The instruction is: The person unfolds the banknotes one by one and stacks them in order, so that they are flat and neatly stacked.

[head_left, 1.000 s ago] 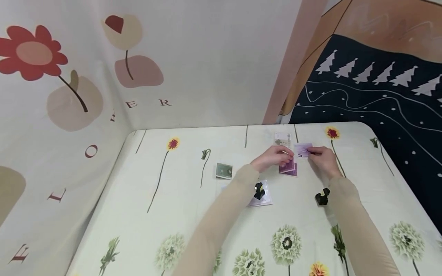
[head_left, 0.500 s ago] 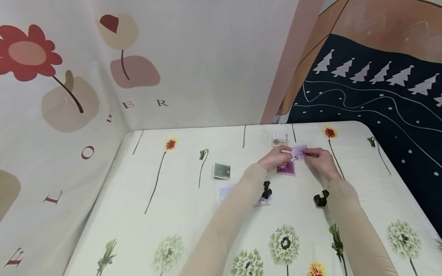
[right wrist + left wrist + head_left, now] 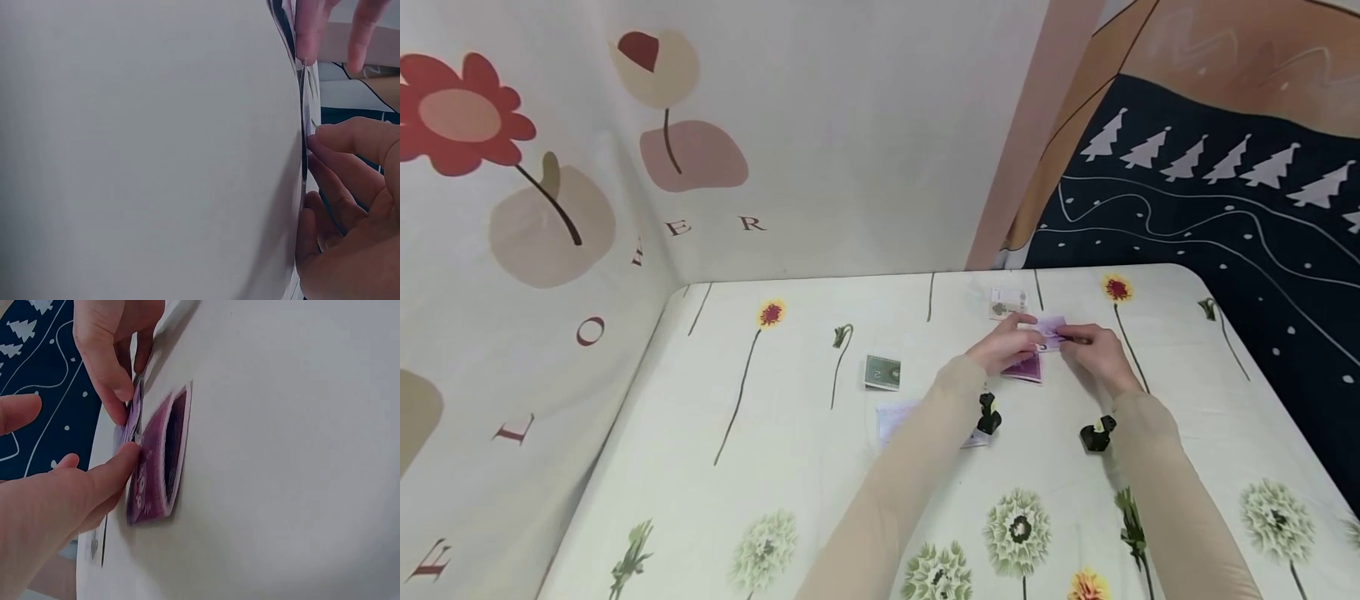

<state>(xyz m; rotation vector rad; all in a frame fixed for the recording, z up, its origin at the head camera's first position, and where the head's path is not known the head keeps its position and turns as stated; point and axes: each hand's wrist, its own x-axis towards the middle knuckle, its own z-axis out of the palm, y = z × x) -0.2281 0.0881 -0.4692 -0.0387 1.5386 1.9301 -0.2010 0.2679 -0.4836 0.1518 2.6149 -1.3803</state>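
A light purple banknote (image 3: 1051,327) lies near the back right of the table, between both hands. My right hand (image 3: 1099,352) pinches its right end between thumb and fingers; the right wrist view shows this grip on the note's thin edge. With its fingertips, my left hand (image 3: 1003,346) touches the note's other end, while another finger stands apart in the left wrist view. Just in front lies a dark purple folded banknote (image 3: 150,478), its two layers gaping. In the head view my left hand partly covers both notes.
A pale grey banknote (image 3: 1006,302) lies behind the left hand. Farther left is a green folded banknote (image 3: 882,373). Lavender banknotes (image 3: 892,418) lie partly under the left forearm. A flower-print cloth (image 3: 790,467) covers the table, with printed drapes behind.
My left hand has moved right, from above the dark purple notes onto the light purple note's left part. My right hand keeps its pinch on that note. The head view has shifted slightly.
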